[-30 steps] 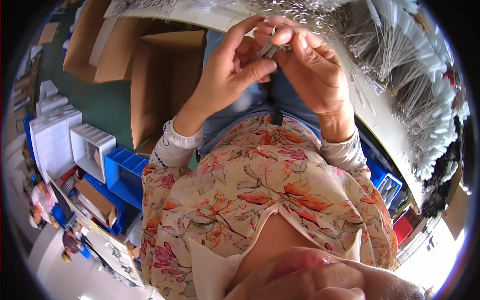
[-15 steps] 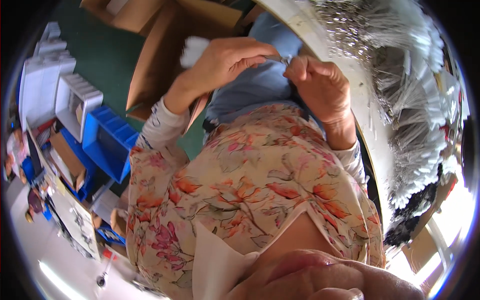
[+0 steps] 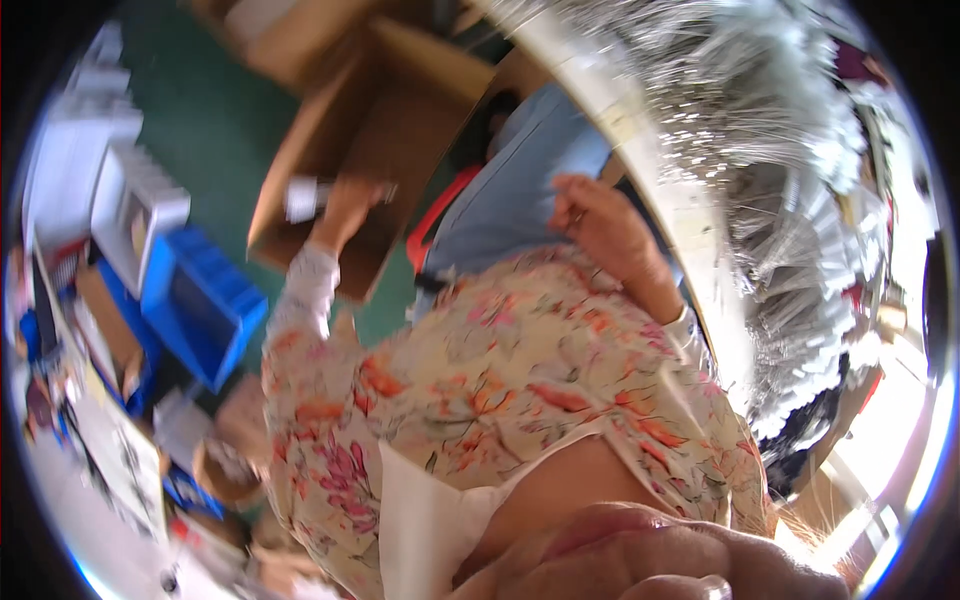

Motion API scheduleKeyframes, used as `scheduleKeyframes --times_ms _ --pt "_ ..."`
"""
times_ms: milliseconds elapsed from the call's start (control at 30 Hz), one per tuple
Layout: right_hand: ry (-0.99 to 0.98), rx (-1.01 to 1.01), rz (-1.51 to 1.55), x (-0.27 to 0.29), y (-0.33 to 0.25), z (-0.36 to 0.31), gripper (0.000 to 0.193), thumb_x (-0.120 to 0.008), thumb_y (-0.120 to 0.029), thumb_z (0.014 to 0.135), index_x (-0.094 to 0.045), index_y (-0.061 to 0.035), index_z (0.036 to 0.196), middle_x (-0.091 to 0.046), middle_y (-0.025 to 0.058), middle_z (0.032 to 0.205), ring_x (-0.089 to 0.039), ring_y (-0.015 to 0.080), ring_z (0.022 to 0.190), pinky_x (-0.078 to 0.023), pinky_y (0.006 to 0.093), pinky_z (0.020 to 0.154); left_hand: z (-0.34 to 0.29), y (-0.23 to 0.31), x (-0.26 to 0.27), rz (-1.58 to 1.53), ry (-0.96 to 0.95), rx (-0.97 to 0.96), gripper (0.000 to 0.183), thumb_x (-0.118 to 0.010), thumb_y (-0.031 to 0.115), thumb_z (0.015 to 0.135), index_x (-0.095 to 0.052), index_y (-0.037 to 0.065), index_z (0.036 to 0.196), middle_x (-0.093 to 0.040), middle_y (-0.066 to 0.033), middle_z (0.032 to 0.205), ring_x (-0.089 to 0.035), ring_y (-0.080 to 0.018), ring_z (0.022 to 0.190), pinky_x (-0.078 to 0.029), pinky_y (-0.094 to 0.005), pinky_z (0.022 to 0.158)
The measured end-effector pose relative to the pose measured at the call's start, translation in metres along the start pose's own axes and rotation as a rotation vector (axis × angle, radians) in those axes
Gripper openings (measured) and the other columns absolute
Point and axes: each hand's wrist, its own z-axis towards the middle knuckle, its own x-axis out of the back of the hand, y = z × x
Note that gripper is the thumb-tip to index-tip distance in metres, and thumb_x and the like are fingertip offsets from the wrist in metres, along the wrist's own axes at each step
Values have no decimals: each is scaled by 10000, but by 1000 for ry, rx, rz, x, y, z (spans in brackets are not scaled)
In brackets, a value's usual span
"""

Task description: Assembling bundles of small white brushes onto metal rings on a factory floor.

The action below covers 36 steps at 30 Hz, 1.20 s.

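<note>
My left hand reaches out over the opening of a cardboard box, its fingers closed. A slim piece with a white end is in its grip. The white end sticks out on one side of the hand, and a small shiny tip shows past the fingers on the other. Motion blur hides the piece's exact kind. Above my lap, close to the bench edge, my right hand is half curled. Its fingertips stand apart, and nothing shows between them.
On the right, a pale bench bears a big heap of thin stems with white ends. To the left stand a blue plastic crate and grey crates. Another cardboard box lies beyond. Something red shows beside my leg.
My hands have parted. Both were together at the small piece's metal end over my lap; now my left hand has carried it left over the box, and my right has let go and dropped slightly nearer.
</note>
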Motion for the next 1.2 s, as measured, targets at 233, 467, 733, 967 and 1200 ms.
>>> scheduleKeyframes --times_ms 233,467,733,967,1200 --pt "21 28 117 22 6 5 202 -540 -172 871 -588 -26 1003 -556 14 818 -539 108 728 -453 258 706 -78 -18 -110 -231 159 165 272 -497 116 848 -599 43 1090 -640 -149 1008 -614 -291 918 -492 -360 802" --pt "12 84 104 37 -10 -2 182 -513 -158 881 -597 -29 979 -561 1 817 -531 95 727 -444 249 707 45 -5 -8 -675 407 657 214 -518 134 897 -575 -6 1049 -618 -93 863 -577 -147 726 -488 -288 661" --pt "-29 187 20 46 -27 -11 179 -519 -156 877 -601 -28 972 -560 2 807 -523 84 736 -435 235 715 245 134 264 -727 757 67 234 -486 133 934 -557 -9 1105 -630 -105 981 -607 -170 858 -479 -275 773" --pt "1 250 164 54 -40 -28 177 -529 -152 874 -600 -20 969 -559 2 803 -519 81 732 -432 225 713 335 306 282 -452 317 -574 120 -607 83 828 -639 65 942 -656 -87 868 -639 -191 767 -486 -276 679" --pt "-21 316 225 53 -49 -39 159 -539 -149 871 -603 -22 941 -560 1 794 -518 80 726 -427 213 694 372 324 214 199 250 -685 223 -720 156 687 -572 93 842 -620 -27 755 -586 -220 726 -421 -351 695"
